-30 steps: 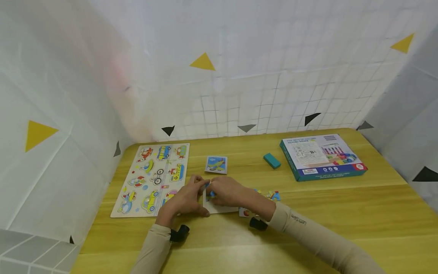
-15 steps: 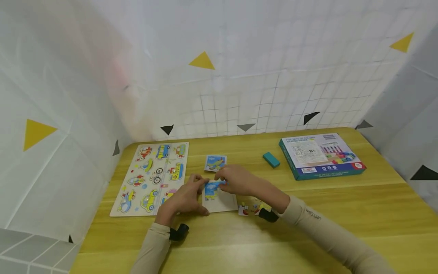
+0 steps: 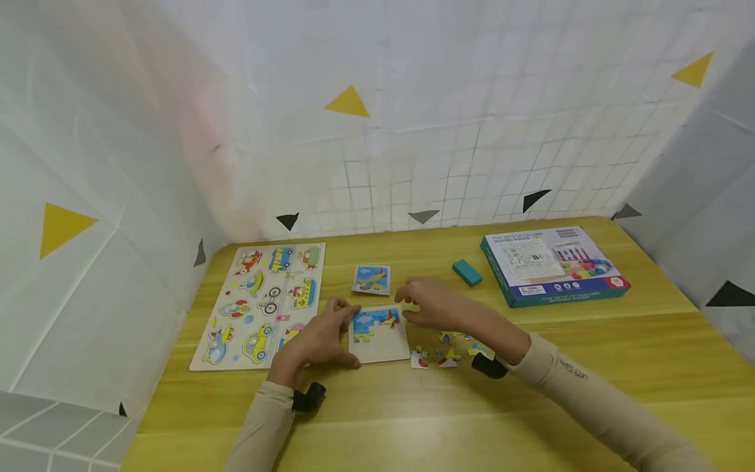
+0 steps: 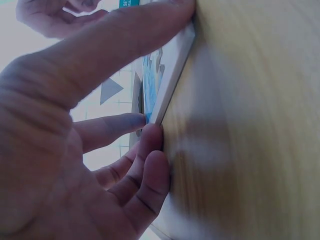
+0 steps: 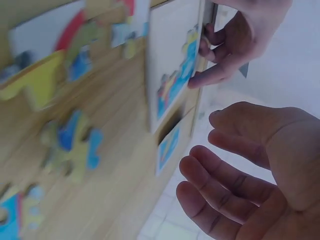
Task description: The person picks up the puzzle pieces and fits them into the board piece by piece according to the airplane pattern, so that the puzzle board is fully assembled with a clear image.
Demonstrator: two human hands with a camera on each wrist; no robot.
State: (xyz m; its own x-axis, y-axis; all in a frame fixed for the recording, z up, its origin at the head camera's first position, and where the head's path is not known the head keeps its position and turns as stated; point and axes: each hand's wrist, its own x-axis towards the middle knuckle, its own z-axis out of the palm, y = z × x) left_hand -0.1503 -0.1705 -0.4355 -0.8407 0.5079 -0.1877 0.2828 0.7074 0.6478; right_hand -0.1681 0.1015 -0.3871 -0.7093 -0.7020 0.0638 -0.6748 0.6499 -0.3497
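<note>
My left hand [image 3: 318, 337] holds a square jigsaw tray [image 3: 386, 347] at its left side, thumb on the near edge and index finger at the far left corner. Blue sky pieces and a red-tipped piece fill the tray's far and left parts; bare board shows elsewhere. In the left wrist view the tray's rim [image 4: 172, 85] lies between thumb and fingers. Just beyond the tray's far right corner hovers my right hand [image 3: 433, 301], its fingers loosely bent. Nothing shows between those fingers [image 5: 215, 165] in the right wrist view. Loose jigsaw pieces [image 3: 446, 358] lie right of the tray, partly under the right forearm.
Behind the tray lies an airplane picture card [image 3: 371, 280]. A wooden vehicle puzzle board [image 3: 250, 334] lies at the left. Further right are a teal block [image 3: 467, 273] and a flat boxed bead set [image 3: 554, 265]. White sheeting hangs around the table's back and sides.
My right hand has lifted off the tray and moved right, leaving the red-tipped piece in view at the tray's far side. The left hand has stayed in place.
</note>
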